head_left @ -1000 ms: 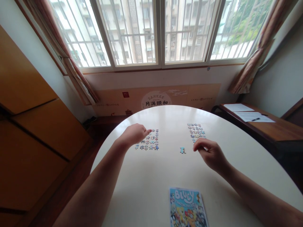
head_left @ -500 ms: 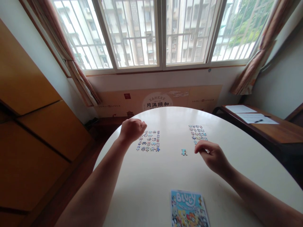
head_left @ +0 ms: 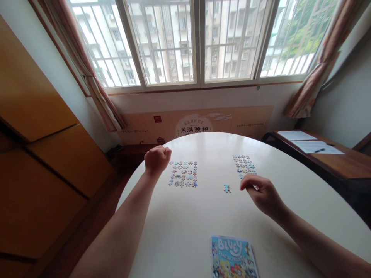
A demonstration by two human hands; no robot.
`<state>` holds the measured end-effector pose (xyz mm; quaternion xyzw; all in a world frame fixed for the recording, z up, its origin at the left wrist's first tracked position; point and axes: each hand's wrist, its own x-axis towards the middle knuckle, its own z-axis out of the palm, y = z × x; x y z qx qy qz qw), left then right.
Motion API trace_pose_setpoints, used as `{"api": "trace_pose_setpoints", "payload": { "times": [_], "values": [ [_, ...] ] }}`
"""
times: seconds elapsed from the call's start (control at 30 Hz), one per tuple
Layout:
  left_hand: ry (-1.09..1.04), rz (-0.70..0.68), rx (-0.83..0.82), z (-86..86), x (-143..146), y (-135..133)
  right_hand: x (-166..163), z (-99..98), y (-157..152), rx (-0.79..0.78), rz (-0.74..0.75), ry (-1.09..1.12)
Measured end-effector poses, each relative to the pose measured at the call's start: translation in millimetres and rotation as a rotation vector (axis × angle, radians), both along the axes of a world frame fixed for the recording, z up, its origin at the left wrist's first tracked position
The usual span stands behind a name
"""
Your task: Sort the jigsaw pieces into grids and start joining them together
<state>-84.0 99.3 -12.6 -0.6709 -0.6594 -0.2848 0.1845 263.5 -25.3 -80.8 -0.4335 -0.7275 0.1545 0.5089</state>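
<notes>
puzzle pieces in two groups on white table, one hand near each.
left hand (head_left: 157, 157): fingers curled into a fist, contents cannot be told, located beside the far left corner of the left piece group (head_left: 184, 172). right hand (head_left: 262, 191): fingers bent inward, grip and contents cannot be told, located at the near side of the right piece group (head_left: 245, 166). small piece cluster (head_left: 227, 188): on the table (head_left: 179, 220), between the groups, nearer the right hand. illustrated booklet (head_left: 234, 256): flat, at the near side.
</notes>
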Motion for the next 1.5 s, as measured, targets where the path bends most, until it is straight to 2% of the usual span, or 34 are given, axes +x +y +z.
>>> {"api": "trace_pose_setpoints", "payload": {
  "times": [0.1, 0.23, 0.3, 0.53, 0.67, 0.8, 1.03, 1.27, 1.5],
  "values": [
    [0.004, -0.042, -0.117, -13.4, -11, 10, 0, 0.1, 0, 0.0, 0.005, -0.005],
    [0.062, -0.27, -0.297, -26.3, -22, 19, 0, 0.6, 0, 0.0, 0.002, -0.003],
    [0.071, -0.34, -0.359, -29.7, -25, 21, 0, 1.0, 0, 0.005, 0.001, -0.002],
    [0.09, -0.385, -0.511, -32.0, -30, 21, -2, 2.8, -1, 0.004, 0.005, -0.004],
    [0.066, -0.313, -0.606, -28.3, -33, 22, -2, 3.6, -2, -0.011, 0.031, -0.016],
    [0.053, -0.14, -0.705, -17.5, -40, 20, -3, 4.0, -2, -0.016, 0.045, -0.023],
    [0.058, 0.003, -0.633, -1.8, -40, 11, -4, 4.8, -2, -0.022, 0.04, -0.027],
    [0.094, 0.017, -0.713, -10.9, -31, 16, -4, 5.2, -2, -0.014, 0.044, -0.037],
    [0.093, 0.035, -0.731, -16.2, -34, 20, -4, 2.4, -1, -0.017, 0.052, -0.043]
  ]
}}
